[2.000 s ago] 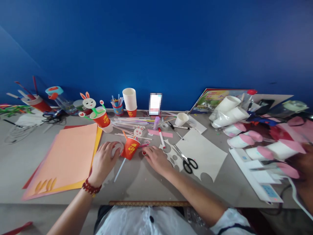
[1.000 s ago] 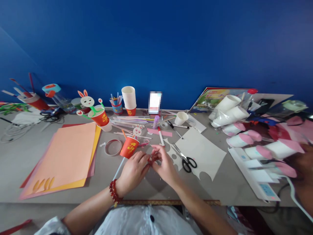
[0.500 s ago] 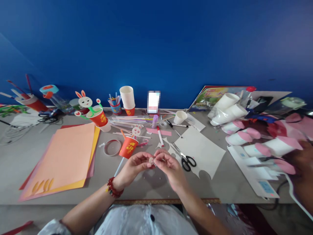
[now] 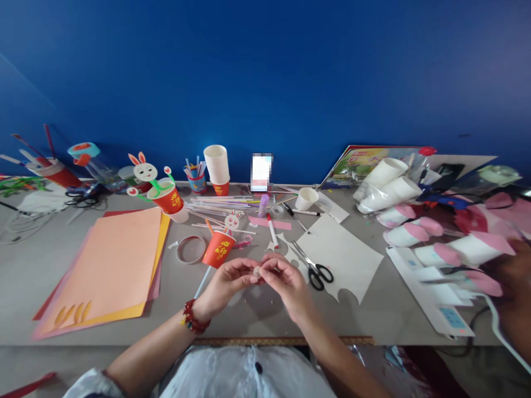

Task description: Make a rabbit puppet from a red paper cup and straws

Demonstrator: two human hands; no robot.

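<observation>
Facing a plain deep-blue wall [image 4: 265, 83] across a grey tabletop [image 4: 174, 301], pinching a small, pale, round piece [image 4: 256, 271] between the fingertips of a curled left hand [image 4: 227, 278] and a curled right hand [image 4: 289, 283], low over the table's near side. Mostly covered by those fingers; too small to make out in material or marking. Met just past the left hand by a tilted red paper cup [image 4: 218, 251] with yellow lettering and, next to it, a white rabbit head [image 4: 233, 221], attached in some way hidden from view. Backed by containers: a taller red cup [image 4: 169, 200] holding green stems, a small blue-and-red cup [image 4: 197, 183] of short straws, a tall stack of white paper cups [image 4: 216, 165]. Bordered at right by a crumpled clear plastic bag [image 4: 369, 205] with white cups inside, and by a brown shape [image 4: 514, 293], blurred and cut off at the edge. Interrupted near the wall by a pixelated white rectangle [image 4: 261, 172], unreadable.
</observation>
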